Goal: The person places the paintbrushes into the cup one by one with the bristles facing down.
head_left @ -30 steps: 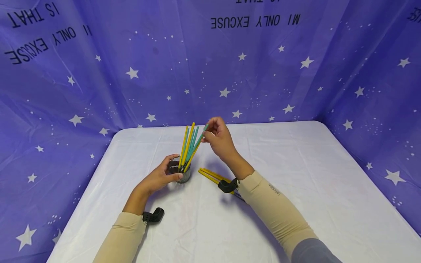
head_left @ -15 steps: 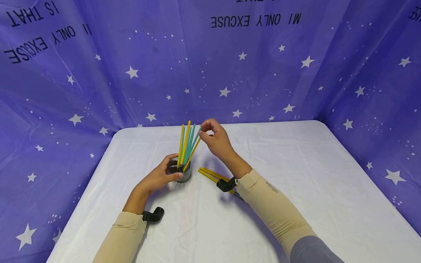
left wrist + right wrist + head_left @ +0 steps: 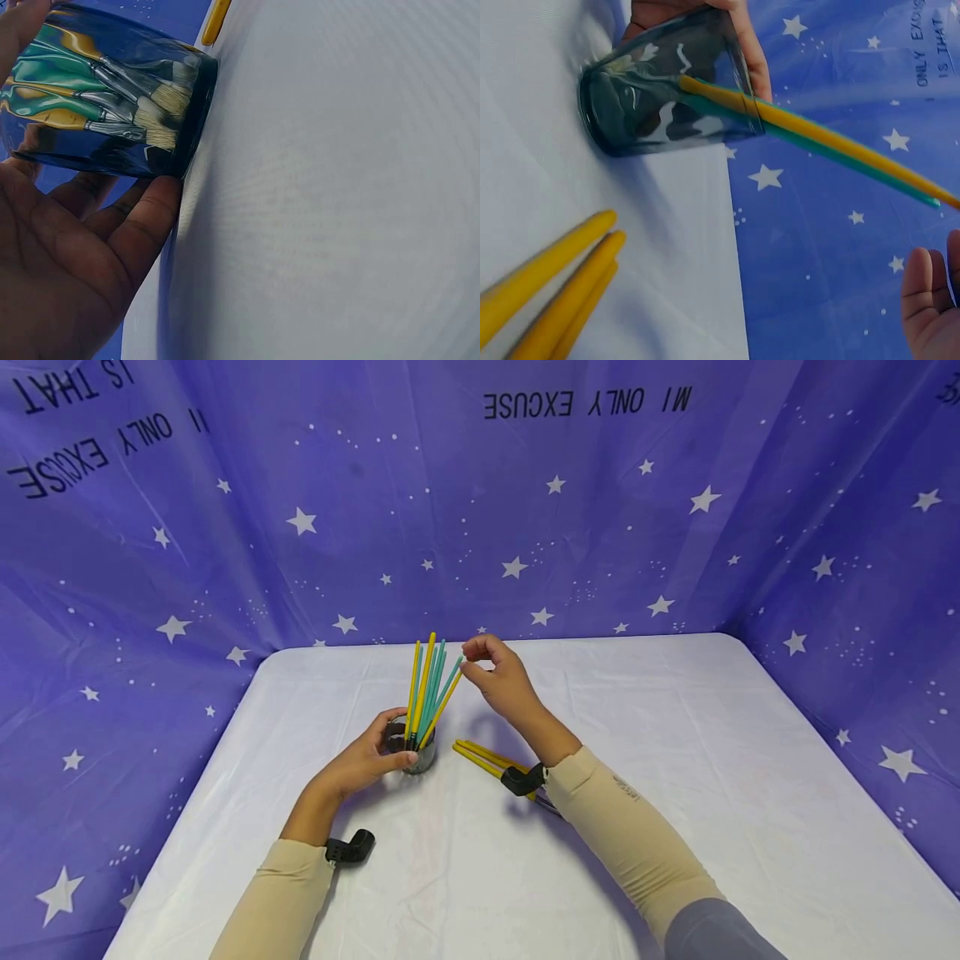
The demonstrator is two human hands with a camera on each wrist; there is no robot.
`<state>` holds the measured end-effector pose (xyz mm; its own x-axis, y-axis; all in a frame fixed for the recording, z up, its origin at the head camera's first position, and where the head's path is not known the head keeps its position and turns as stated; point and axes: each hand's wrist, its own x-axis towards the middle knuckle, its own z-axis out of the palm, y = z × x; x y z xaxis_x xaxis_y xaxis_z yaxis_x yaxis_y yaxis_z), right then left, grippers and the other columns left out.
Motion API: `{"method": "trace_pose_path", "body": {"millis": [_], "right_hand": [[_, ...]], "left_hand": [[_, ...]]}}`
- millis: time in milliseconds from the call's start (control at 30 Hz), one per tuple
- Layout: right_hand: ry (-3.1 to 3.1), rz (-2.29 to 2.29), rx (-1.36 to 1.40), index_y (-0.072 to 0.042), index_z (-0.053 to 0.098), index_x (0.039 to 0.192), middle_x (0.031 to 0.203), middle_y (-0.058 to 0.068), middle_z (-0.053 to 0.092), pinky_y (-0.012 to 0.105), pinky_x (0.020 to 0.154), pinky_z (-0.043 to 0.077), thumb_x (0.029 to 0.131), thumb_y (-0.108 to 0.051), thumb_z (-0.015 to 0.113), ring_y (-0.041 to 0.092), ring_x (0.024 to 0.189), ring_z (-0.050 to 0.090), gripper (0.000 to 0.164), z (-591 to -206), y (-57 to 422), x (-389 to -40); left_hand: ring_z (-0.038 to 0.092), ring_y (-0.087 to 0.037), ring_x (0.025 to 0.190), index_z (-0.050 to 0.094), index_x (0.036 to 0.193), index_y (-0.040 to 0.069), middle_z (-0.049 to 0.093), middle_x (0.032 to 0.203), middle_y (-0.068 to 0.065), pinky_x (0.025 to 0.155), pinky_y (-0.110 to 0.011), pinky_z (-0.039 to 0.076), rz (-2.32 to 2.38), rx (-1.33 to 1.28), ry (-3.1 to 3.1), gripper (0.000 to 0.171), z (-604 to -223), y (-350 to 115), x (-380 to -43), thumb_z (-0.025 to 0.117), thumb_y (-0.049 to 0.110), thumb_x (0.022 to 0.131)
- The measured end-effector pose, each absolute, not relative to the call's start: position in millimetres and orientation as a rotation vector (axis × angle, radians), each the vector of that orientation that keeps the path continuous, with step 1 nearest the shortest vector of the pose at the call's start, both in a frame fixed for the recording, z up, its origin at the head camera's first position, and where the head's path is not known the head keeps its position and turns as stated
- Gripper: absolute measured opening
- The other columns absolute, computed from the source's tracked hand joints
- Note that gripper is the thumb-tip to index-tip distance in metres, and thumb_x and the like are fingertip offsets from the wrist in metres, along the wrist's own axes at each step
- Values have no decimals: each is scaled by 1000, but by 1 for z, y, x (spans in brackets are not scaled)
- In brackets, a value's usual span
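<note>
My left hand (image 3: 367, 764) grips a clear glass (image 3: 425, 765) that stands on the white table, fingers behind it and thumb across its front. Several yellow and teal paintbrushes (image 3: 422, 689) lean in the glass. Their bristles (image 3: 169, 97) point down to its base in the left wrist view. My right hand (image 3: 504, 683) is raised to the right of the brush ends, thumb and fingers curved and slightly apart. One teal brush (image 3: 452, 677) and one yellow brush (image 3: 446, 700) lean towards its fingertips. The teal brush's end (image 3: 930, 201) shows free of the fingers in the right wrist view.
Several loose yellow brushes (image 3: 477, 762) lie on the table right of the glass, partly under my right wrist. Both wrists carry black camera mounts (image 3: 351, 848). A purple star-printed curtain (image 3: 585, 527) surrounds the table's back and sides.
A second ago my right fingers pinched the teal brush near its end. That brush now leans in the glass with its end free, and the fingers have drawn apart slightly.
</note>
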<state>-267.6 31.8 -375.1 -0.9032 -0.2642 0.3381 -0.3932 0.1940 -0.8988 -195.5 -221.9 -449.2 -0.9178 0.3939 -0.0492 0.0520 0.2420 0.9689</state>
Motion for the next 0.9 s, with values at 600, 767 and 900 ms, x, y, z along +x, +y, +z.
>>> {"method": "trace_pose_path", "body": {"millis": [600, 767, 900], "right_hand": [[-2991, 1772, 743, 0, 58, 125, 106, 9, 59, 40, 78, 51, 98, -15, 61, 33, 96, 59, 32, -423, 62, -281], [-3195, 1398, 933, -6, 61, 121, 100, 4, 61, 30, 72, 47, 96, -12, 59, 19, 82, 57, 26, -428, 61, -277], [-3264, 1301, 1026, -8, 63, 118, 98, 4, 62, 31, 74, 47, 95, -9, 59, 18, 81, 57, 24, -427, 61, -275]], "left_hand": [[45, -39, 132, 24, 152, 15, 47, 142, -22, 106, -50, 33, 1719, 427, 2245, 78, -451, -222, -196, 73, 14, 92], [45, -39, 132, 23, 152, 14, 47, 143, -23, 106, -51, 32, 1722, 433, 2246, 78, -451, -222, -195, 73, 14, 92], [45, -39, 132, 23, 152, 14, 45, 144, -23, 107, -51, 31, 1727, 434, 2246, 78, -451, -222, -195, 73, 13, 92]]}}
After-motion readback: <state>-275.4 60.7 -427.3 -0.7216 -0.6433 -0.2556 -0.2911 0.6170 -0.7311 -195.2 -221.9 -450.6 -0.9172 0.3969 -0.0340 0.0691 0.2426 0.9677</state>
